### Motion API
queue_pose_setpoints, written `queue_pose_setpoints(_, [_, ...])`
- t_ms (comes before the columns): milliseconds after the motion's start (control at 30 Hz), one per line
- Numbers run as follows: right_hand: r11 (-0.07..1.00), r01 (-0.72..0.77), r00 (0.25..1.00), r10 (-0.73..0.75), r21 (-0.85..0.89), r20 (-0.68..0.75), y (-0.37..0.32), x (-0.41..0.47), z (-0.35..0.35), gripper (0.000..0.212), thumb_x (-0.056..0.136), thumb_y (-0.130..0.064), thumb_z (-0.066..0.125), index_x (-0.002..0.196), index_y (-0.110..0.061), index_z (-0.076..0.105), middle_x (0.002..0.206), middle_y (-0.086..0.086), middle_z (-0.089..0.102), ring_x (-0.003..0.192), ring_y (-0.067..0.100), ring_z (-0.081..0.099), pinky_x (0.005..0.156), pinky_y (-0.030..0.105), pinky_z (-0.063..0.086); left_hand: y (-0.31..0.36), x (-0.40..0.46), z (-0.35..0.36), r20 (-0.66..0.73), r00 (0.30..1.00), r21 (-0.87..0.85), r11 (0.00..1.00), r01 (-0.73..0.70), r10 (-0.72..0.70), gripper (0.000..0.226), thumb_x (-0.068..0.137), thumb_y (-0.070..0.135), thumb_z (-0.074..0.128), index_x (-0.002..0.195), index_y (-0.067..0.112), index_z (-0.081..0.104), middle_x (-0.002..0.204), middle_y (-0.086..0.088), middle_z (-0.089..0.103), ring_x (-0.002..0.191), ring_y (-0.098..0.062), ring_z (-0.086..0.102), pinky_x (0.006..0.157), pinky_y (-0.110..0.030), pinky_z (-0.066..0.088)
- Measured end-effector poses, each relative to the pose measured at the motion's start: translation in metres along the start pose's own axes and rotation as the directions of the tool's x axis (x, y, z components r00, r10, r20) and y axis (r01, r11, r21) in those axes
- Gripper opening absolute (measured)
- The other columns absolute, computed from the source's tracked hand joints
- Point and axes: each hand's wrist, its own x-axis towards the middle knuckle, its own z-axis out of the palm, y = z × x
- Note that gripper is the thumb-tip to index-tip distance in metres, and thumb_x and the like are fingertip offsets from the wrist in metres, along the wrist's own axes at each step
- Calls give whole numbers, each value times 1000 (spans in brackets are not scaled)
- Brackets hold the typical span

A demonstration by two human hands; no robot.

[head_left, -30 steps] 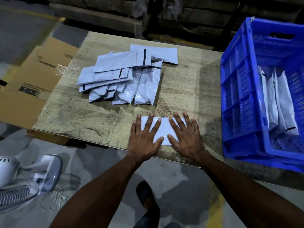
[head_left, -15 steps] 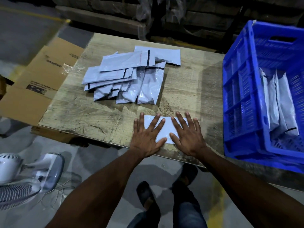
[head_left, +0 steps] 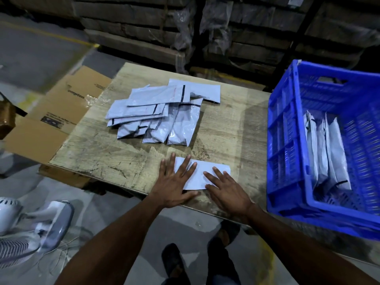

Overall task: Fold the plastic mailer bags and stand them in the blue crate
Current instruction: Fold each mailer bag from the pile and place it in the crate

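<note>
A folded white mailer bag (head_left: 200,173) lies flat near the front edge of the wooden table (head_left: 102,157). My left hand (head_left: 174,185) presses on its left part with straight, spread fingers. My right hand (head_left: 226,190) lies flat on its right part, fingers straight. Further back on the table sits a loose pile of several unfolded grey mailer bags (head_left: 162,112). The blue crate (head_left: 287,140) stands at the table's right, with several folded bags (head_left: 327,153) upright inside it.
Flattened cardboard boxes (head_left: 61,112) lie left of the table. A white fan (head_left: 30,227) lies on the floor at the lower left. Stacked wrapped pallets (head_left: 185,27) fill the background. My feet (head_left: 174,262) show below the table edge.
The hands have slid slightly apart and back along the folded bag, which shows more of its right end. The camera view shifted a little.
</note>
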Motion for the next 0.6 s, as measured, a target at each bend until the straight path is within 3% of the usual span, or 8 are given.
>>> queue_pose_setpoints(100, [999, -32, 998, 33, 14, -61, 1, 8, -9, 33, 94, -27, 43, 107, -13, 69, 140, 13, 60, 128, 39, 58, 90, 52, 57, 4, -6, -2, -92, 994, 162, 986, -45, 61, 86, 94, 62, 57, 162, 19, 27, 172, -7, 16, 156, -44, 8, 120, -70, 13])
queue_pose_setpoints(200, [999, -42, 986, 47, 29, -163, -1, 11, -18, 30, 95, -26, 44, 109, -14, 68, 142, 10, 59, 127, 35, 59, 85, 46, 59, 6, -3, -4, -151, 988, 225, 973, 46, -11, 76, 84, 31, 80, 151, 15, 48, 165, -13, 34, 153, -43, 24, 117, -70, 19])
queue_pose_setpoints(267, [999, 51, 977, -51, -3, -208, -2, 9, -22, 33, 97, -24, 49, 127, -16, 61, 153, 5, 49, 139, 37, 47, 99, 57, 50, 7, -1, -7, -172, 984, 230, 968, 95, -56, 75, 77, 22, 86, 146, 17, 55, 161, -13, 40, 152, -43, 27, 115, -70, 18])
queue_pose_setpoints(333, [977, 204, 951, -212, -61, -224, -5, 5, -26, 43, 101, -22, 55, 143, -22, 53, 158, -4, 41, 146, 39, 35, 107, 73, 31, 8, -2, -10, -208, 976, 216, 970, 114, -68, 74, 73, 18, 88, 142, 19, 59, 159, -13, 44, 151, -42, 29, 114, -70, 17])
queue_pose_setpoints(400, [947, 310, 916, -321, -83, -242, -6, 1, -23, 36, 106, -22, 54, 141, -24, 59, 155, -7, 45, 145, 41, 36, 109, 76, 24, 7, -4, -12, -247, 967, 198, 973, 116, -65, 75, 70, 11, 87, 140, 20, 62, 158, -13, 45, 151, -41, 27, 113, -69, 16])
queue_pose_setpoints(500, [934, 334, 919, -352, -124, -177, 1, 4, -20, 30, 103, -15, 50, 124, -21, 70, 141, -6, 60, 139, 40, 46, 108, 67, 37, 5, -10, -14, -287, 956, 189, 975, 118, -60, 75, 67, 6, 87, 137, 21, 64, 158, -13, 45, 151, -38, 22, 113, -68, 15])
queue_pose_setpoints(600, [956, 289, 929, -291, -43, -227, 2, 13, -34, 27, 96, -11, 51, 115, -19, 69, 127, -5, 69, 125, 34, 61, 83, 44, 59, 2, -16, -23, -297, 953, 200, 973, 117, -54, 72, 67, 7, 87, 135, 20, 64, 160, -12, 43, 151, -39, 22, 114, -69, 14])
